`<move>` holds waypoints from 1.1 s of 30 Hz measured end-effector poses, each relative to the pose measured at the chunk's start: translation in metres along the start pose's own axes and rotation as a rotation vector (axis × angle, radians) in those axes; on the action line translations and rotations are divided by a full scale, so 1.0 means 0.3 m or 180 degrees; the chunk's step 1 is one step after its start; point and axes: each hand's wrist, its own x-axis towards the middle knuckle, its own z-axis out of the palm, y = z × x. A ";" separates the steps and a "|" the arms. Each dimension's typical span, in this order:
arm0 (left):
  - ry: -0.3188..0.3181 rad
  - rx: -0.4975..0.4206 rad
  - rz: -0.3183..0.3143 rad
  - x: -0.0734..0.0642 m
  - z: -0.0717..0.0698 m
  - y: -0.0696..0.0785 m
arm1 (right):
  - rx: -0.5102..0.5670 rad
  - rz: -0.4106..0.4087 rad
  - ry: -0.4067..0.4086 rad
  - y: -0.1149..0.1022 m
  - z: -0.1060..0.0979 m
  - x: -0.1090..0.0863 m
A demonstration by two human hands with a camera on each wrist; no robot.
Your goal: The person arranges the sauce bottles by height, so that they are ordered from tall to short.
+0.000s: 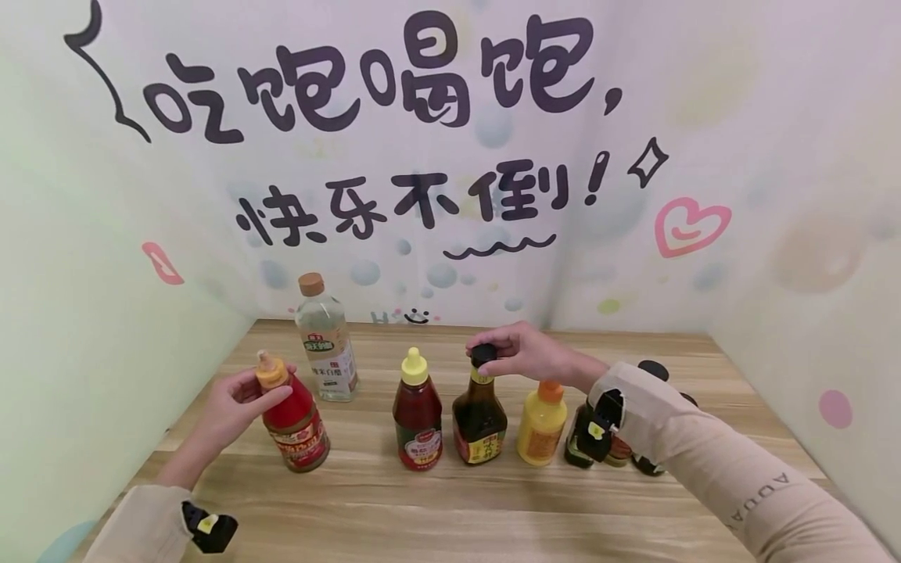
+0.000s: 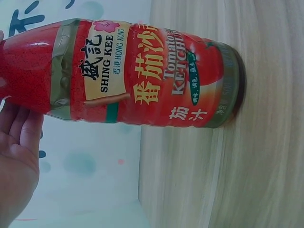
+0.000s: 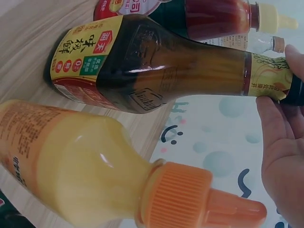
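Both hands are busy at the wood-grain bench (image 1: 450, 516), apart from each other. The left hand (image 1: 234, 401) has thumb and fingers curled about the cap and neck of a red plastic ketchup bottle with an orange cap (image 1: 299, 432), over at the left; its long axis runs upright or nearly so, though I can't tell whether its base bears fully on the wood. The right hand (image 1: 522, 352) pinches the black-capped top of a dark brown sauce bottle (image 1: 481, 422), upright too, right of the middle.

Between these two — the relation that matters most, I'd judge — stands a deep-red squeeze bottle with a yellow nozzle (image 1: 418, 410), just beside the dark one and well apart from the red one, so the right hand is the nearer to it. Farther back, a little right of the red bottle, is a tall clear bottle with a brown cap (image 1: 324, 319). Just right of the dark bottle stands a yellow bottle with an orange top (image 1: 542, 426) — beyond it, more bottles, partly hidden by the right forearm
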 end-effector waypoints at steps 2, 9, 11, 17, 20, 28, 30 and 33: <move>-0.0023 -0.0047 0.0026 0.002 -0.001 0.001 | 0.0009 0.0016 0.0018 0.002 0.001 -0.002; 0.0022 0.0119 0.0012 0.050 -0.028 -0.218 | 0.0100 0.0046 0.0055 0.006 0.006 -0.001; 0.0006 0.0000 0.0064 0.067 -0.037 -0.288 | 0.0109 0.0043 0.0066 0.008 0.006 -0.002; -0.0103 -0.0248 0.0170 0.065 -0.041 -0.242 | 0.0144 0.0114 0.0098 0.013 0.007 -0.003; 0.0001 -0.0007 0.0125 0.074 -0.038 -0.284 | 0.0160 0.0155 0.0112 0.018 0.007 -0.003; 0.0045 0.0562 -0.0256 -0.002 -0.006 0.081 | 0.0197 0.0124 0.0117 0.021 0.010 0.000; 0.0023 0.0576 -0.0329 -0.001 -0.007 0.089 | 0.0199 0.0115 0.0120 0.021 0.010 -0.001; -0.0003 0.0573 -0.0396 0.002 -0.007 0.100 | 0.0192 0.0066 0.0118 0.020 0.009 -0.003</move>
